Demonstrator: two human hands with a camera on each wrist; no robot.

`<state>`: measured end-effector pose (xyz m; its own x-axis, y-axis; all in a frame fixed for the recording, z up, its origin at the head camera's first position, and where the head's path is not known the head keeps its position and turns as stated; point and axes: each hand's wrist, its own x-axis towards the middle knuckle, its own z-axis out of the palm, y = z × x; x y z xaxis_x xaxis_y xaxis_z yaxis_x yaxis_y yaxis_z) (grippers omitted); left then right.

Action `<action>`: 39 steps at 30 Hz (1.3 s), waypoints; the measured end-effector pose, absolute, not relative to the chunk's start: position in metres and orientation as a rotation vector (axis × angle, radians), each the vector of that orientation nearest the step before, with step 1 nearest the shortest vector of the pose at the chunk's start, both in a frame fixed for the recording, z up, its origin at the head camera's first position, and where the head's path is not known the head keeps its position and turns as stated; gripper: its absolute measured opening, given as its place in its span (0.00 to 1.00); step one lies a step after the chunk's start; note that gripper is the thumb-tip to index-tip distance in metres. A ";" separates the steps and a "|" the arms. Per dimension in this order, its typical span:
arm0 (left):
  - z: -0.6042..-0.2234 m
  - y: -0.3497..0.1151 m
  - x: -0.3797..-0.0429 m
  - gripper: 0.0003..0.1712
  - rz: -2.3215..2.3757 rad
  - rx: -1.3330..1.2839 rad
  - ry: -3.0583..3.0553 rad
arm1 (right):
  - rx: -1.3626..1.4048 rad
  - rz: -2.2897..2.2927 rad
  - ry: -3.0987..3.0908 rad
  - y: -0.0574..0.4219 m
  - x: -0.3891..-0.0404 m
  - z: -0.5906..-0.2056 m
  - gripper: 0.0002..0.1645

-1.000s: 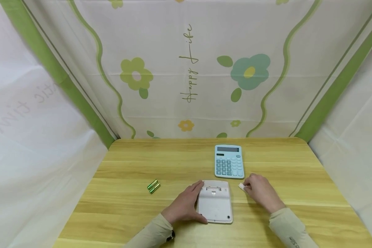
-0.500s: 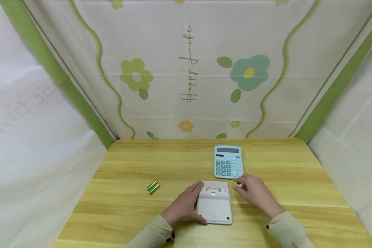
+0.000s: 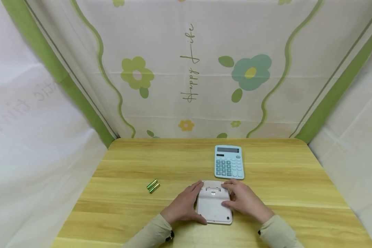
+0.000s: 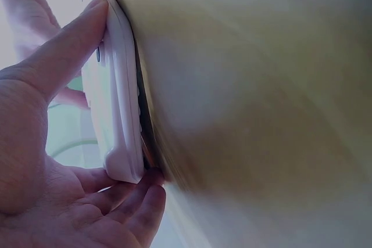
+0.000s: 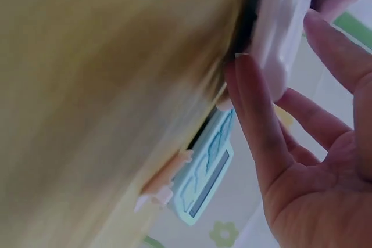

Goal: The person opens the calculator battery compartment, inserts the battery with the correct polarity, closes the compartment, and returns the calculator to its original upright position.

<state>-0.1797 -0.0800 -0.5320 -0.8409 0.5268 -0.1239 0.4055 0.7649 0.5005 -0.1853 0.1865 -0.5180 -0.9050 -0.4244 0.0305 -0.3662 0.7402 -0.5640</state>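
Note:
A white calculator [image 3: 212,208] lies face down on the wooden table, its back showing a battery slot [image 3: 213,189] near the top. My left hand [image 3: 184,205] grips its left side, thumb at the lower edge and fingers at the upper corner. From the other side, my right hand [image 3: 243,198] holds the right edge, fingers near the top right corner and thumb over the back. A small white plastic piece [image 5: 156,197] shows near the blue calculator in the right wrist view; in the head view it is hidden. Two green and gold batteries [image 3: 153,186] lie to the left.
A light blue calculator [image 3: 229,162] lies face up just beyond the white one. The table's far edge [image 3: 173,139] meets a white hanging cloth [image 3: 161,41] with printed flowers, and more cloth hangs at both sides.
My right hand has let go of the small white piece and moved left onto the white calculator's right edge. My left hand, the batteries and the blue calculator have stayed put.

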 end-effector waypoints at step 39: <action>-0.506 -0.160 -0.207 0.15 0.573 0.681 3.321 | -0.547 -0.732 2.879 0.181 -0.185 -0.513 0.35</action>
<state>-0.2066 -0.1604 -0.5057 -0.8796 0.3253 0.3471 0.4229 0.8690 0.2570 -0.1846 0.1807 -0.5133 -0.9273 -0.3732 -0.0275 -0.3148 0.8176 -0.4821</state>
